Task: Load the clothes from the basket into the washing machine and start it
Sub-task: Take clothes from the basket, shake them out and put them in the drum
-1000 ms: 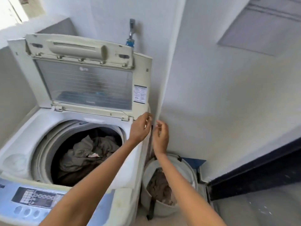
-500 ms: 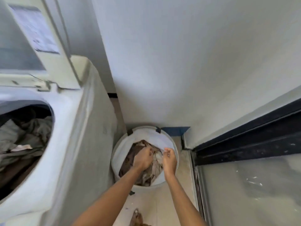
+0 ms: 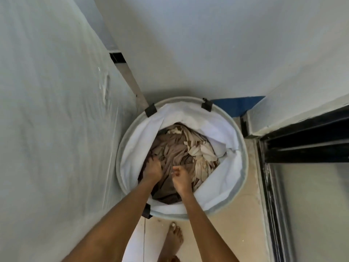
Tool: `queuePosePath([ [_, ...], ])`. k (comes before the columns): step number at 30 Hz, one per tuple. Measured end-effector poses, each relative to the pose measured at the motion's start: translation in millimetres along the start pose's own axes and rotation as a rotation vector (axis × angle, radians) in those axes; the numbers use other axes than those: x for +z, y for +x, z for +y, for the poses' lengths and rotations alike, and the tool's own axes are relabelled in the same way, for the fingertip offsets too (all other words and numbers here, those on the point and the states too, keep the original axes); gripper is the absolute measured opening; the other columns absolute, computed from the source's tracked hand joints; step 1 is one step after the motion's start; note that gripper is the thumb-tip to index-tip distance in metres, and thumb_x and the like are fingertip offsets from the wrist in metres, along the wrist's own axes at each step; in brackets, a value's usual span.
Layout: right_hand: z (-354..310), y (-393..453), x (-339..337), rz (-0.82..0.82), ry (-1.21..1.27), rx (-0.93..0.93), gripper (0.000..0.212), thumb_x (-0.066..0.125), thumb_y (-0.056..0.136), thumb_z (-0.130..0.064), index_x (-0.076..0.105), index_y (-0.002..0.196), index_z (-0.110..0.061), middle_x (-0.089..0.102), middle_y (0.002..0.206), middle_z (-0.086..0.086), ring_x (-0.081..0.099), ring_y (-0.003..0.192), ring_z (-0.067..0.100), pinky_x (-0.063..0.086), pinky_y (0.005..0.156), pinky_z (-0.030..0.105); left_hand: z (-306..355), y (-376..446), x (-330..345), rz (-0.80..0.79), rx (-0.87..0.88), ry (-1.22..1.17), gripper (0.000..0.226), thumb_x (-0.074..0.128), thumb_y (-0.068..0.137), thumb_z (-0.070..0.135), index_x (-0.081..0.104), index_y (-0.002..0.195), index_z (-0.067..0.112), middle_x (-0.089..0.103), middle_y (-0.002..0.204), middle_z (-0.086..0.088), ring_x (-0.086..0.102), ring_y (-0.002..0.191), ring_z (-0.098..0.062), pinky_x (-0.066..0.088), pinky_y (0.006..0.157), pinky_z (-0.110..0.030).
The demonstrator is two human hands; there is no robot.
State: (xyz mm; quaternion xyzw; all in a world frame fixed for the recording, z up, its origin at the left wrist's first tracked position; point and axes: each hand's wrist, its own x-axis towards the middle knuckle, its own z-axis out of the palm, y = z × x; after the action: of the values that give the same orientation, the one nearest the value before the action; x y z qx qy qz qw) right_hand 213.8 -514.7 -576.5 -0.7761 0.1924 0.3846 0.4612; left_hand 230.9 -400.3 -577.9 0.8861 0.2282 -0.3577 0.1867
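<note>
Now my left hand (image 3: pixel 152 168) digs into the brown clothes (image 3: pixel 175 154), fingers curled around a bunch. My right hand (image 3: pixel 181 176) hovers just above them, loosely curled and holding nothing. Best gather deep and lift clear of the basket (image 3: pixel 243 156) liner.

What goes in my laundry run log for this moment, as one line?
phase: picking from basket | left hand: gripping brown clothes | right hand: curled over clothes, grip unclear | washing machine: beside basket

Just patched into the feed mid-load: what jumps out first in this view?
A round laundry basket with a white liner fills the middle, on the floor beside the washing machine's side. Both hands are down in its brown and cream clothes: the left hand grips the fabric, the right hand curls just above it.
</note>
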Motion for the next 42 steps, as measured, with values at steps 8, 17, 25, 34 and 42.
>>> queuePosePath([
  [8,-0.2,-41.1,-27.1,0.175,0.085,-0.049,0.029,0.044,0.091,0.000,0.061,0.110,-0.014,0.063,0.095,0.002,0.058,0.089,0.018,0.043,0.076,0.024,-5.7,-28.4,-14.7,0.333,0.098,-0.101,0.025,0.052,0.094,0.024,0.069,0.105,0.009,0.061,0.115,-0.014,0.052,0.108,-0.030,0.040,0.095,-0.036],
  [17,-66.7,-135.6,-66.9,0.248,0.001,-0.196,0.032,0.048,0.091,-0.002,0.055,0.121,-0.011,0.058,0.100,0.000,0.057,0.096,0.016,0.041,0.079,0.020,79.7,-152.0,-113.2,0.502,0.178,-0.824,0.028,0.038,0.101,0.024,0.058,0.094,0.006,0.059,0.087,-0.010,0.053,0.081,-0.020,0.038,0.075,-0.030],
  [25,-172.1,-239.0,-115.1,0.422,0.046,-0.427,0.075,0.065,0.087,-0.022,0.023,0.148,-0.017,0.042,0.137,0.006,0.056,0.082,0.002,0.047,0.078,0.020,150.7,-245.4,-286.9,0.688,0.327,-1.016,0.027,0.036,0.101,0.021,0.039,0.076,0.012,0.046,0.066,-0.005,0.045,0.065,-0.026,0.030,0.062,-0.035],
  [34,-290.4,-349.8,-191.8,0.477,-0.098,-0.537,0.094,0.064,0.081,-0.053,0.006,0.151,-0.028,0.032,0.152,0.007,0.042,0.133,0.028,0.040,0.107,0.041,204.0,-407.7,-460.7,0.843,0.713,-1.105,0.034,0.035,0.099,0.021,0.028,0.066,0.021,0.036,0.056,0.002,0.035,0.054,-0.017,0.027,0.056,-0.033],
  [42,-424.6,-451.1,-234.8,0.651,-0.103,-0.817,0.020,0.047,0.092,-0.029,0.063,0.084,-0.020,0.069,0.071,0.016,0.068,0.073,0.036,0.055,0.070,0.046,193.4,-555.1,-614.4,1.036,0.862,-1.212,0.031,0.035,0.099,0.021,0.033,0.068,0.017,0.042,0.061,0.002,0.044,0.068,-0.025,0.023,0.060,-0.032],
])
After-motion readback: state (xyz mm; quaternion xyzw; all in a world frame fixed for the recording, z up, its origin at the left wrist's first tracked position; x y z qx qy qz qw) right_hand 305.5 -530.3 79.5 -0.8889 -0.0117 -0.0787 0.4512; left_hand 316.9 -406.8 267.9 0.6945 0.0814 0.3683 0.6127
